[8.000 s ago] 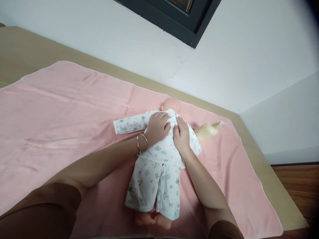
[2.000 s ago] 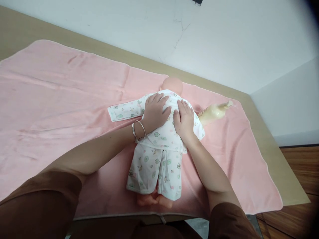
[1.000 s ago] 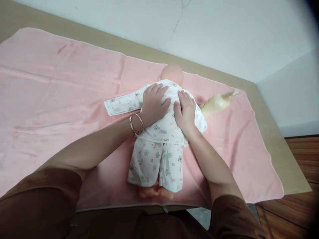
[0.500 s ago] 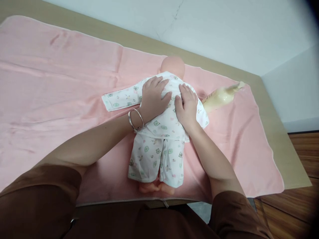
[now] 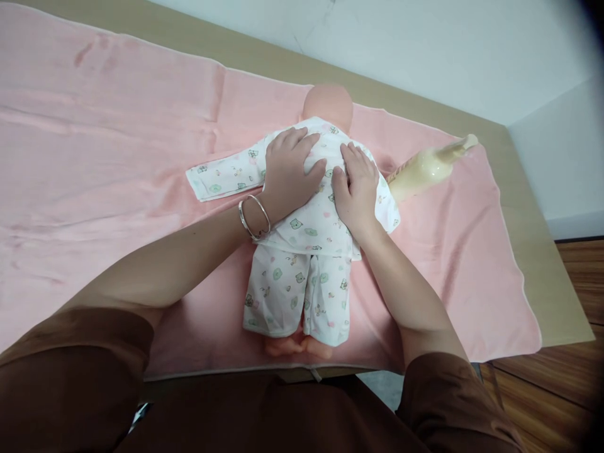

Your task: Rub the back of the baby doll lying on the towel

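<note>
Doll (image 5: pixel 321 236): centre of the frame, on a pink blanket (image 5: pixel 108 157) over the tabletop (image 5: pixel 557 299).
Left hand (image 5: pixel 290 171): flat on the doll's printed top, fingers spread, grip released.
Right hand (image 5: pixel 357 189): flat on the same top, grip likewise slack, grasping nothing.
Bottle (image 5: pixel 425 173): right of centre, near the doll's sleeve.
Bottle lettering: brownish, too blurred to read.

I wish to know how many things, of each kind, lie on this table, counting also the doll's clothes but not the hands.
Doll: 1
Printed top: 1
Printed trousers: 1
Pump bottle: 1
Pink blanket: 1
Total: 5
</note>
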`<state>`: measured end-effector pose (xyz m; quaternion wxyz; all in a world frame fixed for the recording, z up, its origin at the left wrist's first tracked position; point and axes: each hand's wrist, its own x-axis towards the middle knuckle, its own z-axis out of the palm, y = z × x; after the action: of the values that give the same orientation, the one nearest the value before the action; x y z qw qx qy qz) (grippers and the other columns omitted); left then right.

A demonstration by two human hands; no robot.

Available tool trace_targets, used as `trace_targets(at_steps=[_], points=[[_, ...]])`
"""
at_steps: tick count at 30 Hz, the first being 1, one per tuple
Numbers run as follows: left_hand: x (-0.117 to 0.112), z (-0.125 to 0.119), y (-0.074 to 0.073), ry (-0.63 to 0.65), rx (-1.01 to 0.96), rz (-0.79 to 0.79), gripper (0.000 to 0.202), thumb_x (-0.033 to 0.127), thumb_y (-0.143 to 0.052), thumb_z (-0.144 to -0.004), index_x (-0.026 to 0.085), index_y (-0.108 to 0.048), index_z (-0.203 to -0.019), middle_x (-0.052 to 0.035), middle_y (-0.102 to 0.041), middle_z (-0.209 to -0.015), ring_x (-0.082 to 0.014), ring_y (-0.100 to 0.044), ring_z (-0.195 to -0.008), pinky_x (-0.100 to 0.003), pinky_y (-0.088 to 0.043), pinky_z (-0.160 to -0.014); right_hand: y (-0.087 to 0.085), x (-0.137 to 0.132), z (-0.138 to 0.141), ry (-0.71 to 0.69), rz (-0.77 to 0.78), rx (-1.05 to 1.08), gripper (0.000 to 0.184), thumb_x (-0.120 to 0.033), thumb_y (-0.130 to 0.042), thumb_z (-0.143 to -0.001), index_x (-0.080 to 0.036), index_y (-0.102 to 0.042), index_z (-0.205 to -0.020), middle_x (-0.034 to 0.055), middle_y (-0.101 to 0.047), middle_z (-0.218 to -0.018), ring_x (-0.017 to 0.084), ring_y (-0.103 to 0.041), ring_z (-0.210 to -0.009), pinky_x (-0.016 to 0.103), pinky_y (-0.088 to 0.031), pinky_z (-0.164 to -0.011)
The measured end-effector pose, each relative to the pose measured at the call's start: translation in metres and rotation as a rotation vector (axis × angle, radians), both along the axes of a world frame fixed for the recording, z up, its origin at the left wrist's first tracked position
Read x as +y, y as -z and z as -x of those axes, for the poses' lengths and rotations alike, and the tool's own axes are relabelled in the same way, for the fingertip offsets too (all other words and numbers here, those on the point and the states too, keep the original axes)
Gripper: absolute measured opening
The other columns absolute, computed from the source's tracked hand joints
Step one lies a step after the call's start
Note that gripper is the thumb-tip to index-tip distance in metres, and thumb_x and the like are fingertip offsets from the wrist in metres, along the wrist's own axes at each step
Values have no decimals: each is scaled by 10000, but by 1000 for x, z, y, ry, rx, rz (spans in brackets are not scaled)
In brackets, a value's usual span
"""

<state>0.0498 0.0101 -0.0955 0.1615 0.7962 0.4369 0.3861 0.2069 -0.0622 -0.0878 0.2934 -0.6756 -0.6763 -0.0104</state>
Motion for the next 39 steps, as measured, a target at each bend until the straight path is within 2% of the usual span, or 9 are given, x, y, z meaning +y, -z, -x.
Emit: trace_targets(at_steps=[3,7,14,18,22,27,32,36,39], points=[[0,0,-1,16,-14,9,433,433,-565,-905,295,-594,-1314,-26,-574,-1461,-296,-450,-1392,-511,-286,-1226,0,0,0,0,-1,-2,521,-479,-264,-1047,-279,-448,-1491,93,-483,-1591,305,-370,-1526,635,-261,-1239],[-2,1,-4,5,2,29,456,370,-572,-869,264,-602,-1311,-52,-571,-1465,-292,-454,-1394,-488,-293,-1225,0,0,0,11,9,-22,527,-489,-248,-1050,-280,-438,-1495,89,-471,-1598,304,-362,-1531,632,-260,-1242],[-1,2,-6,22,-27,69,472,372,-590,-822,305,-608,-1288,-23,-580,-1447,-277,-444,-1398,-468,-276,-1242,-1,1,1,17,33,-32,539,-484,-229,-1054,-262,-427,-1504,96,-442,-1619,298,-339,-1544,624,-237,-1255],[0,3,-4,37,-68,51,463,397,-573,-821,357,-600,-1282,15,-592,-1425,-276,-449,-1383,-502,-282,-1234,-1,0,1,7,27,-16,549,-503,-224,-1053,-271,-425,-1508,89,-441,-1621,306,-326,-1550,636,-214,-1260],[2,4,0,55,-76,73,502,488,-545,-832,374,-587,-1319,43,-585,-1431,-280,-428,-1400,-506,-249,-1251,0,1,0,12,37,-15,560,-509,-218,-1053,-270,-412,-1521,88,-428,-1630,309,-314,-1555,635,-192,-1268],[3,3,3,99,-116,112,592,679,-438,-834,469,-534,-1379,143,-574,-1442,-283,-296,-1504,-540,-162,-1275,0,1,0,11,55,-18,565,-517,-222,-1055,-276,-397,-1535,85,-416,-1639,308,-300,-1563,638,-171,-1275],[-2,2,-5,25,-57,76,561,634,-445,-845,381,-601,-1321,52,-590,-1437,-296,-434,-1415,-532,-260,-1248,-1,0,2,1,26,41,555,-537,-238,-1052,-304,-432,-1517,68,-441,-1626,314,-317,-1555,659,-179,-1267],[-2,2,-6,39,-74,82,528,578,-492,-830,399,-599,-1315,63,-593,-1437,-308,-424,-1425,-533,-231,-1252,-2,-1,2,0,25,36,552,-536,-242,-1053,-306,-429,-1517,69,-442,-1626,312,-323,-1552,658,-188,-1265],[0,2,-5,40,-80,66,497,499,-558,-810,394,-613,-1292,52,-606,-1424,-297,-452,-1397,-516,-265,-1241,-2,-1,1,1,26,14,543,-523,-241,-1055,-307,-422,-1518,73,-444,-1624,304,-337,-1546,649,-208,-1261]])
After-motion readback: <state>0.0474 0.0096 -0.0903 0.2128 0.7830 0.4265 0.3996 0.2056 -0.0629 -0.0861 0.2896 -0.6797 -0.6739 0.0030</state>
